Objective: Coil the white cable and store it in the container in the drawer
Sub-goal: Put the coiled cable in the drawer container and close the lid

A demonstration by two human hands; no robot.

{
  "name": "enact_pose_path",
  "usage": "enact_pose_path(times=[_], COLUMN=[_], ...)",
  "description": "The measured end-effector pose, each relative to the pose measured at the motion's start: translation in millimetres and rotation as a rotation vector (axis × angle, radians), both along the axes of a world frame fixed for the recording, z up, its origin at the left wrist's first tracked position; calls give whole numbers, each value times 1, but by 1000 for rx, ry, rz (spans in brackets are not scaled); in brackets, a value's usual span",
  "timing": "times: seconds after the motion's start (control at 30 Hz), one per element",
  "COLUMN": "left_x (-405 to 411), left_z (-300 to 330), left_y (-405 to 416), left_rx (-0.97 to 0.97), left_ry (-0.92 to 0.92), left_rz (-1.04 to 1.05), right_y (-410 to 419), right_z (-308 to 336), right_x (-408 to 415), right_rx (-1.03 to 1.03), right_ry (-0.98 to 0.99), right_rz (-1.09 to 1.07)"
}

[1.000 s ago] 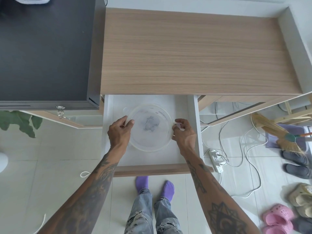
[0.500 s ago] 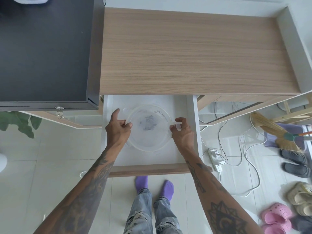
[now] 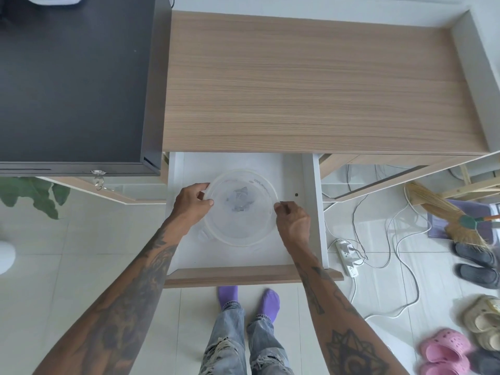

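Note:
A round translucent container [image 3: 243,231] with its lid on lies in the open white drawer [image 3: 243,259] under the wooden desk. Something small and greyish [image 3: 239,200] shows through the lid; I cannot tell what it is. My left hand [image 3: 189,204] grips the container's left rim, thumb on top. My right hand [image 3: 293,223] pinches the right rim with its fingertips. No coiled white cable is clearly visible in the drawer.
The wooden desk top [image 3: 311,85] spans above the drawer, and a black cabinet [image 3: 73,77] with keys [image 3: 98,181] stands left. White cables and a power strip [image 3: 347,255] lie on the floor at right, beside a broom [image 3: 443,212] and several shoes. My feet in purple socks [image 3: 249,296] stand below the drawer front.
Both hands briefly loosened their fingers at the rim, then closed on it again. The left index finger has curled back in. The container has stayed in about the same place.

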State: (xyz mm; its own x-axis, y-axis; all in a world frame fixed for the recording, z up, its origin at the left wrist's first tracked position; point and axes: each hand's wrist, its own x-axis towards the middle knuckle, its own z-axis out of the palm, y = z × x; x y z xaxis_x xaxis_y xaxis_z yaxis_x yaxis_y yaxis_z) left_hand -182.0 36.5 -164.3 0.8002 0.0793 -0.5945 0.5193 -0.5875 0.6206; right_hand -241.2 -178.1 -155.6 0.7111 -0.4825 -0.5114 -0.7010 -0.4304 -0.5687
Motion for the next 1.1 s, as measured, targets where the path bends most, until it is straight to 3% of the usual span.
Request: enact_pose_path(times=[0.07,0.13,0.23,0.3,0.43,0.6,0.83,1.0,1.1], left_x=[1,-5,-32,-52,-79,-76,-79,-80,-75], left_z=[2,5,17,27,32,21,0,1,6], left_y=[3,2,-5,-3,6,-2,3,5,0], left_rx=[-65,-58,221,407,498,209,53,62,222], left_ry=[32,7,-254,-392,33,95,107,139,163], left_rz=[24,0,-80,-71,-127,-21,81,55,-78], right_y=[-6,-9,-9,-7,0,0,-2,-3,-5], right_z=[2,5,17,24,26,25,20,14,7], right_x=[2,8,28,49,77,94,100,96,81], right_rx=[26,-76,-335,-351,-338,-256,-117,-160,-217], right_ry=[34,72,14,-8,89,174,208,153,86], right_rz=[36,172,525,720,964,994,915,924,934])
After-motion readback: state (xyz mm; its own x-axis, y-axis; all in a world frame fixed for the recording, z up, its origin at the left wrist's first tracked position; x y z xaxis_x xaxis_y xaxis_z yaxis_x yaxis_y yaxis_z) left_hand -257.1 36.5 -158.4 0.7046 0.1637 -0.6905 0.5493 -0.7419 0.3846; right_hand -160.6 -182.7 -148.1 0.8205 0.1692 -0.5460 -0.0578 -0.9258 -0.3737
